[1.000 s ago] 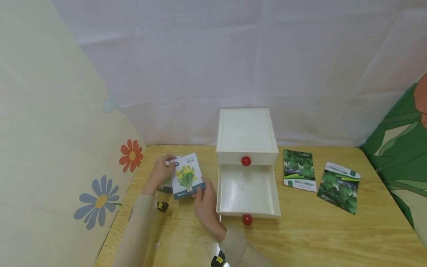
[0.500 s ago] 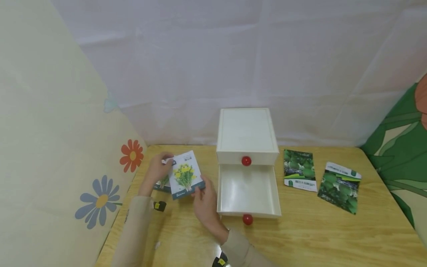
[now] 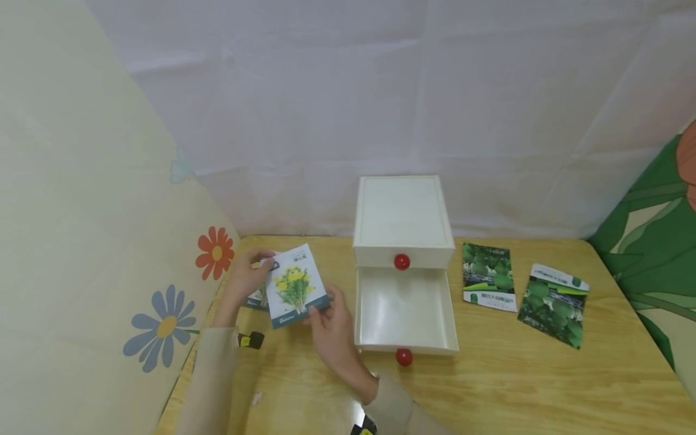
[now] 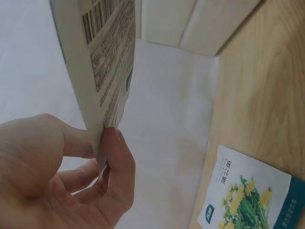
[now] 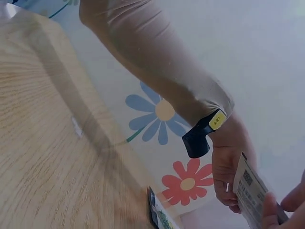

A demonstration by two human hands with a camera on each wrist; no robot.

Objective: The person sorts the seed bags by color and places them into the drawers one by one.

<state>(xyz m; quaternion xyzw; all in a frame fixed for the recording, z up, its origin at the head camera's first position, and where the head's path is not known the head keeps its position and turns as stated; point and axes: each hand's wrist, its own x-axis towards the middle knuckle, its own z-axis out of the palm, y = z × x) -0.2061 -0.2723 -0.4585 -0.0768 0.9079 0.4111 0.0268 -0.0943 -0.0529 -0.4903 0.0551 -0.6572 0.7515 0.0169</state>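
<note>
The lying packet (image 4: pixel 252 191) plainly says 蒲公英 in dark characters; I can't make out its teal badge. The back of the held packet (image 4: pixel 107 62) carries a barcode, a square code and lines of print too blurred for me to read. The white bands on two green packets (image 3: pixel 488 277) (image 3: pixel 553 307) and a yellow tag (image 5: pixel 218 120) have lettering too small to read.

The held packet (image 3: pixel 296 287) looks papery; the drawer (image 3: pixel 402 311), glossy plastic; the table (image 3: pixel 500 383), grained wood; the backdrop (image 3: pixel 326 109), cloth.

Glowing dimly, glinting inside the white drawer (image 3: pixel 403 311), softly shadowing the wood-grain tabletop (image 5: pixel 47 157), blurring print on the dandelion packet (image 3: pixel 297 286)
</note>
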